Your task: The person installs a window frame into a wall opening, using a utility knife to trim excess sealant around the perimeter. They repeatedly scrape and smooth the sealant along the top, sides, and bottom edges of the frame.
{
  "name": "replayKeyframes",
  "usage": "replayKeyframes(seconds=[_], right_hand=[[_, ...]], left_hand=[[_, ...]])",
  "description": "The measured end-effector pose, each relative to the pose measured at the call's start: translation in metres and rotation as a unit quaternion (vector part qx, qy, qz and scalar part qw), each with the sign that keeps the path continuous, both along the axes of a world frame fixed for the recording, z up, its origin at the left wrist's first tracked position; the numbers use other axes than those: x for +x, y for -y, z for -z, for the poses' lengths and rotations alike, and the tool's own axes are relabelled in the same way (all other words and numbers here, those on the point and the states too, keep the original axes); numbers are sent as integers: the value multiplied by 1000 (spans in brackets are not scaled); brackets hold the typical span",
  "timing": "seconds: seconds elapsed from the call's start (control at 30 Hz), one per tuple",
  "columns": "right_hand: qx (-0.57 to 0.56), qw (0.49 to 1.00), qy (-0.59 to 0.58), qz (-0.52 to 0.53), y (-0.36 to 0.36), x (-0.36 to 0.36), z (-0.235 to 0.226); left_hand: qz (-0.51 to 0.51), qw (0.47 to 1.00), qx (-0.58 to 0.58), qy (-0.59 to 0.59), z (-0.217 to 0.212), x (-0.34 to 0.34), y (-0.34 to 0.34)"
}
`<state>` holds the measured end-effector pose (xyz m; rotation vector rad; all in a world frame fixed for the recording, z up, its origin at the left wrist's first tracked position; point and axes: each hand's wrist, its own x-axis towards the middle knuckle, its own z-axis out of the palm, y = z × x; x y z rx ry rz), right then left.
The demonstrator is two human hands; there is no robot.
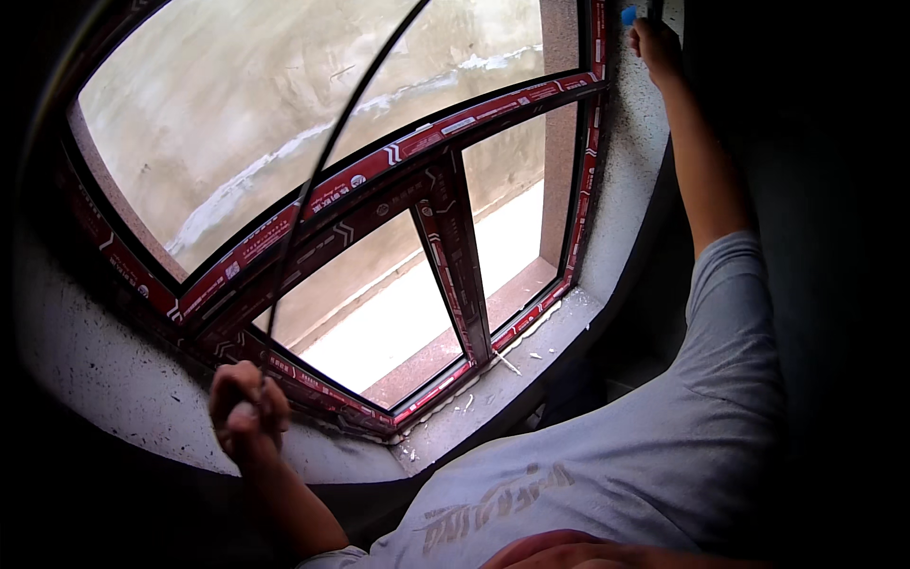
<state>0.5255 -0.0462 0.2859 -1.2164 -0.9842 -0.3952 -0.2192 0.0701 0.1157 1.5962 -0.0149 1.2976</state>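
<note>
**Gasket strip held taut across the window**

You faced a window frame (453, 248) wrapped in red protective tape, set in a rough plastered opening, with a grey sill (493, 379) below it carrying small white scraps. The glass beyond your fingers looked onto a bare outer wall and a bright ledge.

A long black strip (327, 152), thin and rubbery by the look of it, ran in a shallow curve from your lower hand up across the panes toward the top of the picture. Its upper end left the view, so you could not tell where it ended.

Your left hand (248, 408) sat just in front of the frame's lower rail, fingers curled tight in a fist round the strip's lower end. Your right hand (654, 43) was raised high beside the frame's right upright, fingers closed on something with a small blue tip (628, 14) just above them; what it was could not be told, and the grip itself was mostly hidden.

Judged from this, you were at the stage of feeding the strip to the frame, not yet seating it. The next move likely called for keeping the strip straight and untwisted while your fingers guided it into the groove along the rail.
</note>
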Motion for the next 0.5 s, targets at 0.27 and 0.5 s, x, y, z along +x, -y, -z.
replayKeyframes(seconds=[0.27, 0.5], right_hand=[[102, 953, -154, -242, 82, -163, 150], [-22, 936, -213, -279, 122, -295, 251]], left_hand=[[2, 924, 169, -342, 119, 117, 28], [151, 898, 122, -395, 221, 206, 52]])
